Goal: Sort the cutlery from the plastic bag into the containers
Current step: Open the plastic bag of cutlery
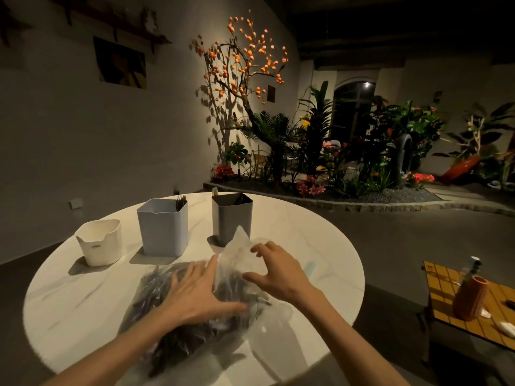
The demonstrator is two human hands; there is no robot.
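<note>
At the left of the frame, on the round white table (69,296), stand 3 containers in a row: a low white container (100,242) whose inside cannot be seen, then a taller pale blue container (163,228) with dark forks showing above its far rim, then a grey container (231,218) with dark cutlery in it, too dim to tell by kind; the plastic bag (195,327) lies in the lower middle of the frame, just in front of the blue and grey containers, clear and crinkled, packed with dark cutlery (156,291) in a loose heap, its thin film bunched up into a peak near the grey container. The left hand (195,293) lies flat on top of the bag with fingers spread and straight, pressing it down rather than gripping; the right hand (278,271) hovers at the raised film with fingers curled like a claw, thumb and fingertips at the plastic, though whether it has pinched the film or only touches it I cannot tell. The step in hand looks like opening the bag or reaching its mouth; with 2 containers holding pieces, the sorting seems under way but far from done, since the bag is nearly full. The next move likely calls for finding the opening, holding it wide with 1 hand, and drawing out a piece with the other; the film is slippery and the pieces may snag on each other.
</note>
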